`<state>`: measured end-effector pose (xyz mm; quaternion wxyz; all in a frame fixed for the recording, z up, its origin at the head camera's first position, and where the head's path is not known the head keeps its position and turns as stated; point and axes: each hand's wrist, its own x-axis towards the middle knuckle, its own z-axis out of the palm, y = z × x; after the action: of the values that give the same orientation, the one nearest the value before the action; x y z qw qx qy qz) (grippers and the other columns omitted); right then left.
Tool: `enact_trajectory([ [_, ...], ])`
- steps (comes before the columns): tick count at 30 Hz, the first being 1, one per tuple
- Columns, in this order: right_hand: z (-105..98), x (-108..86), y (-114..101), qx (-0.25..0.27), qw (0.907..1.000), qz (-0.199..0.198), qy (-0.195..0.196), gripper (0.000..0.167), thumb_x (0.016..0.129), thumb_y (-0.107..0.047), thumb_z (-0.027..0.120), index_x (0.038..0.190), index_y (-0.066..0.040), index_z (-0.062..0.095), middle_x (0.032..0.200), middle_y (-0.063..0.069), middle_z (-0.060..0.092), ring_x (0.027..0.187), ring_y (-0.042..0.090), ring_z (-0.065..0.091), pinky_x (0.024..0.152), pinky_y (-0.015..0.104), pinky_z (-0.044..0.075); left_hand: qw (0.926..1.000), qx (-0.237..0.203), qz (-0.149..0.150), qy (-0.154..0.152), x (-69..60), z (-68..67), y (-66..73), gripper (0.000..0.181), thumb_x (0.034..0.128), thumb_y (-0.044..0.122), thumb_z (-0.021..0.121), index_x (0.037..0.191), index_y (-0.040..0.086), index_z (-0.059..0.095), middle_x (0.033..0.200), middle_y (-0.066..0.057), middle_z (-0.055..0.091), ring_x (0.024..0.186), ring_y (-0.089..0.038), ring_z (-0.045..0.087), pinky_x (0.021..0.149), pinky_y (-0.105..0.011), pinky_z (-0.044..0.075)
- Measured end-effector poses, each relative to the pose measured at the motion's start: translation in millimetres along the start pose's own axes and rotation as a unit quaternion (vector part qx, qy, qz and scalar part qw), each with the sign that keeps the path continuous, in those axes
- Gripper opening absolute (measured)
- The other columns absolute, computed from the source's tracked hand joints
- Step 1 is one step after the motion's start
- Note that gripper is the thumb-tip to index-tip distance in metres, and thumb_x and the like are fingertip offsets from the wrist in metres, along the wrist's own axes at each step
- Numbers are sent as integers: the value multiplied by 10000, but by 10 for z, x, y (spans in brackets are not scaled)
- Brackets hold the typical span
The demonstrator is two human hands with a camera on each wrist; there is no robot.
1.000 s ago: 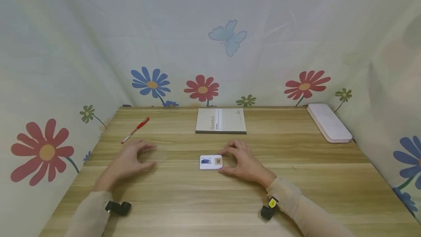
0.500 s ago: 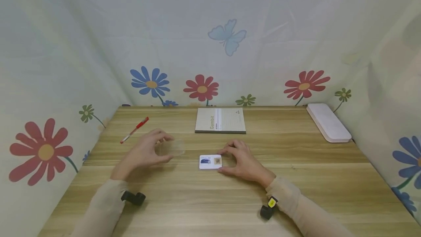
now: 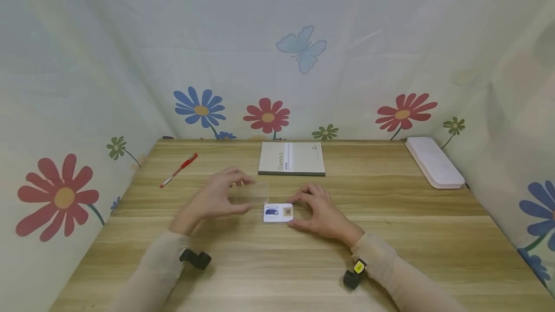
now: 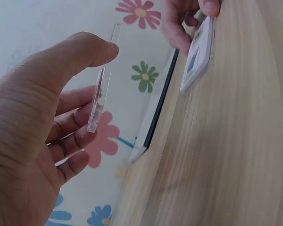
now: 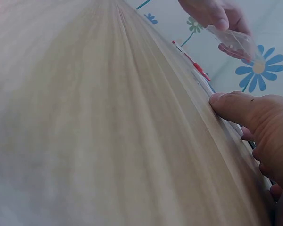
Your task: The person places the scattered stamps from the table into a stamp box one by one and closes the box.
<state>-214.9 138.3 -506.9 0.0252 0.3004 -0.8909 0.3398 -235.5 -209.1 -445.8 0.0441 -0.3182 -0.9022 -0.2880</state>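
My left hand [image 3: 212, 201] pinches a thin clear plastic cover [image 4: 104, 77] between thumb and fingers, raised above the table. The cover looks nearly invisible in the head view, just left of and beyond a small flat white case [image 3: 273, 218]. That case lies on the table and bears a blue picture and a brown one on its top. At its right end, my right hand [image 3: 321, 215] grips it by the edges with thumb and fingers. In the left wrist view the cover stands apart from the case.
Behind the hands lies a notebook [image 3: 303, 159] marked "Gambit". A red pen [image 3: 178, 170] is at the table's back left, a pale oblong box [image 3: 433, 162] at the back right. Flowered cloth [image 3: 338, 85] hangs around the wooden table [image 3: 412, 235].
My left hand has moved right with the clear cover, close to the white case. The right hand and the case have stayed in place.
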Motion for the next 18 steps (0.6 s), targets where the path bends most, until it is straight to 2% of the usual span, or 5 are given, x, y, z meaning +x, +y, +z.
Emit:
enact_trajectory([
  [7, -5, 5, 0, 25, 10000, -48, 18, 541, 875, -445, 967, 1336, -234, 778, 1381, 6, 588, 1372, 270, 485, 1167, 581, 369, 9997, -181, 160, -84, 90, 122, 131, 576, 835, 359, 995, 1351, 242, 767, 1240, 44, 693, 1145, -193, 621, 977, -471, 581],
  [12, -12, 6, 0, -3, 10000, -80, 39, 528, 876, -440, 966, 1330, -245, 779, 1353, -1, 593, 1349, 262, 492, 1157, 571, 378, 9990, -320, 216, -216, 133, 226, 207, 595, 836, 363, 987, 1362, 190, 770, 1243, 35, 694, 1142, -186, 630, 985, -463, 584],
  [18, -4, 5, -2, -42, 10000, -30, 11, 517, 878, -453, 962, 1317, -258, 773, 1367, -2, 591, 1360, 263, 492, 1168, 577, 379, 9989, -213, 56, -420, 138, 342, 270, 574, 840, 369, 981, 1352, 228, 765, 1283, 81, 678, 1164, -153, 622, 1041, -449, 563],
])
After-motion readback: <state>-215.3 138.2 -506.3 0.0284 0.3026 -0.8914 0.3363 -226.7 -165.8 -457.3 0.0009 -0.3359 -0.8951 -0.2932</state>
